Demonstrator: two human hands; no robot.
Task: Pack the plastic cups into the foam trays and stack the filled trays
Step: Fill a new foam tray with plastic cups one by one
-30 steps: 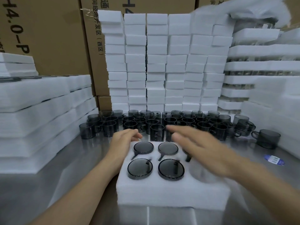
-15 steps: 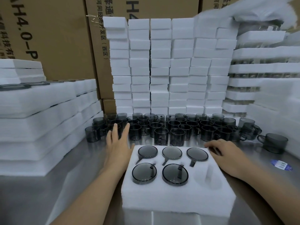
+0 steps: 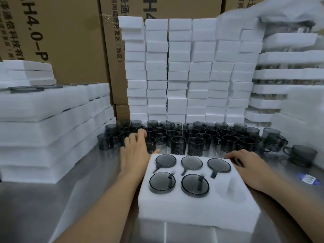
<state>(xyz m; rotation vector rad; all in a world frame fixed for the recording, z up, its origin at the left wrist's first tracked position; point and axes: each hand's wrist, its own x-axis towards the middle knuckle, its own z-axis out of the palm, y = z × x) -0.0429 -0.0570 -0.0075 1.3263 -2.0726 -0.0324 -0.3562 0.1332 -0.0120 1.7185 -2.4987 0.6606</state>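
Foam tray (image 3: 192, 209) set nearest on bench (image 3: 84, 186). Five cups (image 3: 162, 183) seated in it bases up, handles laid in slots toward near edge. Near-right pocket (image 3: 231, 192) unfilled.

Right hand (image 3: 249, 165) rested at tray's far-right corner, fingers loosely curled, nothing held.

Left hand (image 3: 135, 151) placed at far-left corner, fingers stretched forward, nearly straight, tips at front-row cup (image 3: 150, 143), no grip closed yet.

Loose cups (image 3: 195, 146) ranked just beyond tray, standing, long axis vertical, handles turned mixed ways.

Left hand judged nearer for next pick. Unfilled pocket lies on right hand's side.
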